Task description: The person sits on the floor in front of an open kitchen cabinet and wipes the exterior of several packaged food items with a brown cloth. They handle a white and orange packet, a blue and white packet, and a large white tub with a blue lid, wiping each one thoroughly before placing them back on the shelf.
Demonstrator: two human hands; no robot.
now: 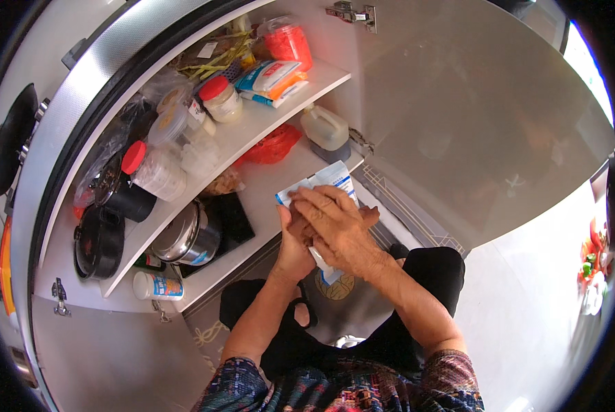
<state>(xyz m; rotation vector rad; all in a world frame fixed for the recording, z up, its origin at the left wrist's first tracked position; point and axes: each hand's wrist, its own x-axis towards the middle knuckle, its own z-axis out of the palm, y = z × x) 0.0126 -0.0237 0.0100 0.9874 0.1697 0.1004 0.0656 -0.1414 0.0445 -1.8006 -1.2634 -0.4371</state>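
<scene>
White-and-blue flat paper packet (329, 180) sat at the centre of the frame, gripped in both hands before an open white cupboard (252, 137). The left hand (295, 237) curled closed around the packet's lower left edge from beneath, while the right hand (335, 223) lay across its face, fingers (314, 200) bent and pressed onto it. At 12 o'clock from the packet, a squat white plastic jug (325, 128) stood on the lower shelf, with a crumpled red plastic bag (271, 145) at 10 o'clock. On the upper shelf, toward 11 o'clock, lay a blue, white and orange pouch (273, 77), a red-lidded glass jar (220, 98) and a clear bag of red contents (288, 41). A white bottle with a blue label (157, 285) lay on its side at 8 o'clock, near a steel pot (189, 237).
</scene>
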